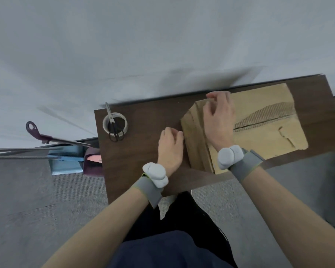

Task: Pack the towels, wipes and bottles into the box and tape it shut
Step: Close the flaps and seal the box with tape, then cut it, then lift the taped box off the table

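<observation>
A brown cardboard box (259,120) lies on the dark wooden table (139,151) with its top flaps folded down and a torn strip showing along the seam. My right hand (219,120) rests on the box's top near its left far corner, fingers bent over the edge. My left hand (170,147) is beside the box's left wall, its curled knuckles touching the cardboard; nothing shows in it. A tape roll (115,123) stands at the table's far left with black-handled scissors (114,130) stuck in it. No towels, wipes or bottles are in sight.
To the left of the table, a blue bin (66,161) and a maroon one (92,161) sit on the grey carpet beside long metal rods (46,140). A pale wall runs behind the table. My dark-clothed legs are below the table's near edge.
</observation>
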Demonstrator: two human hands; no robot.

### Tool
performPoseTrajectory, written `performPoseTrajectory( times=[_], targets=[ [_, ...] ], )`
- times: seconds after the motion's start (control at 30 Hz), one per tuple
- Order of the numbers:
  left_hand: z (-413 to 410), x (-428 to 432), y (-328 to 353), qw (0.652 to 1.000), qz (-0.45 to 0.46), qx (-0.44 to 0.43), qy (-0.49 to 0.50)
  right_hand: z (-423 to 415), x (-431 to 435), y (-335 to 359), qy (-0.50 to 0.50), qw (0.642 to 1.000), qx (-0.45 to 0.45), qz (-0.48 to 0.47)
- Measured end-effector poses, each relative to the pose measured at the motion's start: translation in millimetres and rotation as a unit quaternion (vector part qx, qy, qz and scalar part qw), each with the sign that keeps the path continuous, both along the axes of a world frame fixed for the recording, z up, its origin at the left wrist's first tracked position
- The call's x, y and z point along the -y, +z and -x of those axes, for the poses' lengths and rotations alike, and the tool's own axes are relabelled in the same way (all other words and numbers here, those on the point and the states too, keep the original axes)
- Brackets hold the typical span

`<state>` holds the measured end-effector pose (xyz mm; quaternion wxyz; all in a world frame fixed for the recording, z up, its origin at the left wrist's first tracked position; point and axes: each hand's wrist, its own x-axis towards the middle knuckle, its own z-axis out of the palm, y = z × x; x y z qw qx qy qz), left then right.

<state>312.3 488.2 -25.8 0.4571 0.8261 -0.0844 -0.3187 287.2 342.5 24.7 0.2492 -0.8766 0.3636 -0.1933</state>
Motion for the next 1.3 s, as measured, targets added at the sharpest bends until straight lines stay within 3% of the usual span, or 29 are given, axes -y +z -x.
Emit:
performPoseTrajectory(
  times=[0.2, 0.33, 0.63, 0.87, 1.3],
  targets=[
    [34.1, 32.6, 20.5, 0.996, 0.042, -0.082, -0.014, 54.9, 56.0, 1.8, -0.022, 0.998, -0.053, 0.037],
    [43.7, 48.1, 31.1, 1.0, -0.013, -0.017, -0.023, 79.0, 80.9, -3.1, -0.03, 0.992, -0.116, 0.033],
    [85.4, 92.8, 57.4, 0.997, -0.073, 0.027, 0.025, 129.1, 147.1, -1.3, -0.04, 0.979, -0.199, 0.014],
    [91.1, 101.0, 48.9, 0.993, -0.062, -0.005, 0.103, 153.2, 184.2, 4.9, -0.065, 0.975, -0.207, -0.044],
    [74.0, 98.1, 28.4, 0.994, -0.043, -0.019, 0.094, 142.9, 220.5, 0.7, -0.078, 0.952, -0.253, -0.152]
  ],
)
